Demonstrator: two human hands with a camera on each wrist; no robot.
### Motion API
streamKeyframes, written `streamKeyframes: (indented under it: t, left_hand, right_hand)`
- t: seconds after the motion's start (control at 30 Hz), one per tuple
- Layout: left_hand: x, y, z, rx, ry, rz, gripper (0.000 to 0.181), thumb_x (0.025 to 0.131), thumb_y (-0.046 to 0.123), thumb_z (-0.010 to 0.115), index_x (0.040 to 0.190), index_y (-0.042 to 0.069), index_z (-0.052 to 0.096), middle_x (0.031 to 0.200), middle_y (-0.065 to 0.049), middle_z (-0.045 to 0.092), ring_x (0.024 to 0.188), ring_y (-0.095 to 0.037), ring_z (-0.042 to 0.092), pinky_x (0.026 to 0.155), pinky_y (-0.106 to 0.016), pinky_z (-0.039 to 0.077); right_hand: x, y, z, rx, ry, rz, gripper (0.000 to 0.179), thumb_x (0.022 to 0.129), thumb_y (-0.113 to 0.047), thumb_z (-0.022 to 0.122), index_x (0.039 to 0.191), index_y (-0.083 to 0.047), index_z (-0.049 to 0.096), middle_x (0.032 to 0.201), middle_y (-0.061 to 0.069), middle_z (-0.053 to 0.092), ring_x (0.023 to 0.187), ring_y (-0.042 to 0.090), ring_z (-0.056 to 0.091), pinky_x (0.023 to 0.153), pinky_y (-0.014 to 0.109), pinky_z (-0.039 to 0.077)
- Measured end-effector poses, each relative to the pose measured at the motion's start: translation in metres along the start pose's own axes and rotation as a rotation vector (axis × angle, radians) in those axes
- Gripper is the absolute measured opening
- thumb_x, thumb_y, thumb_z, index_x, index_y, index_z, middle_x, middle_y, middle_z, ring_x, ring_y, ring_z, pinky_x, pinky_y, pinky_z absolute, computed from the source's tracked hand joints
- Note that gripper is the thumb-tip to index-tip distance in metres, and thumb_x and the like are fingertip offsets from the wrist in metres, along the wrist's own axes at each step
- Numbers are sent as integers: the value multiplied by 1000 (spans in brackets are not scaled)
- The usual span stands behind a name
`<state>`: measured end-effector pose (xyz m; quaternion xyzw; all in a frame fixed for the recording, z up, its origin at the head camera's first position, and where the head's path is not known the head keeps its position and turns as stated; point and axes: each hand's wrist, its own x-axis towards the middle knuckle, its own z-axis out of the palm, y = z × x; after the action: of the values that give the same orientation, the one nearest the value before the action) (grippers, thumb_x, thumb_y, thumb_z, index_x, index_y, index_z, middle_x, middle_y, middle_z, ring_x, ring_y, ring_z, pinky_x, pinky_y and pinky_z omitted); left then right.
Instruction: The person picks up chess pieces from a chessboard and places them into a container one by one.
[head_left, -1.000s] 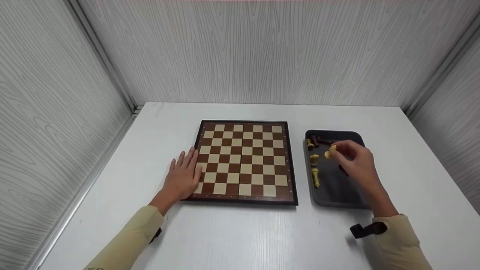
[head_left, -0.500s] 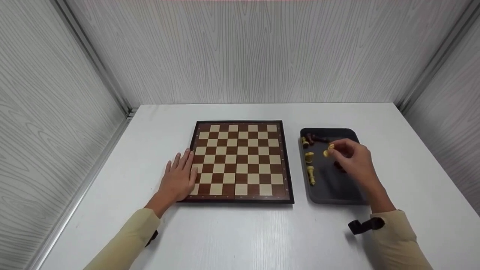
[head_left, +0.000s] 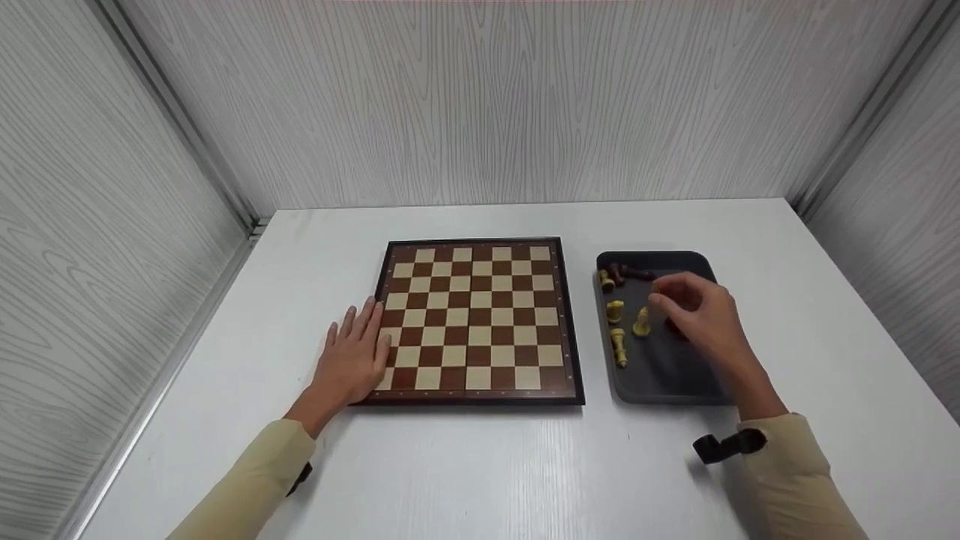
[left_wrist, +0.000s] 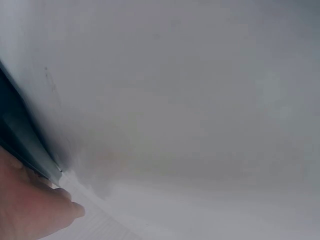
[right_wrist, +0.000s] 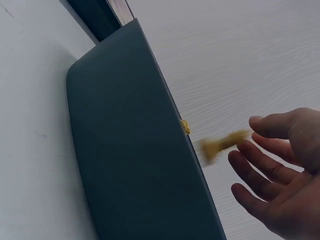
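Observation:
My left hand (head_left: 351, 364) rests with straight fingers on the left edge of the chessboard (head_left: 480, 322), a folding board of brown and cream squares. In the left wrist view, part of that hand (left_wrist: 37, 207) shows against the dark board side. Over the dark tray (head_left: 660, 386), my right hand (head_left: 701, 311) has thumb and fingers loosely bent, fingertips slightly parted. Just below the fingertips is a yellow chess piece (head_left: 641, 322). The right wrist view shows this piece (right_wrist: 220, 145) blurred above the tray wall, its thin end close to the fingertips.
Inside the tray, yellow chess pieces (head_left: 619, 348) lie along the left side, and dark red pieces (head_left: 637, 274) lie at the back. The white table (head_left: 480, 465) is bounded by grey wood-grain panels (head_left: 480, 105).
The yellow chess piece, earlier pinched between my right thumb and finger, has dropped below the fingertips. My left hand stays on the board edge, while the head view has shifted slightly.

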<state>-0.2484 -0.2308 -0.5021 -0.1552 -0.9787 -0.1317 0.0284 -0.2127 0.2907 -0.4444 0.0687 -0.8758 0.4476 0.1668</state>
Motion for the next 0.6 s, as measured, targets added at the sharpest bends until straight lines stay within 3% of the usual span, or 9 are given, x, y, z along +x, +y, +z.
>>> streamKeyframes:
  t: [0.13,0.33,0.6]
  left_hand:
    - [-1,-1,-3,5,-4,0,62,112,33,29,164,1,16,171,-16,12,155,-44,11,121,-64,10]
    - [1,-1,-2,16,-5,5,62,112,34,29,163,1,17,171,-16,13,155,-44,12,121,-64,11]
    - [-1,-5,-8,62,-29,1,63,112,35,29,163,1,17,170,-17,14,154,-45,12,120,-66,10]
  right_hand:
    - [1,-3,-2,16,0,-23,28,99,-22,71,120,-2,72,110,10,72,93,15,66,80,14,50]
    - [-4,-18,-5,16,12,-26,24,100,-10,68,120,4,69,111,18,71,94,25,66,76,13,49]
    - [-2,2,-2,-1,8,-23,29,101,-21,68,123,-2,70,113,11,73,96,12,67,79,13,49]
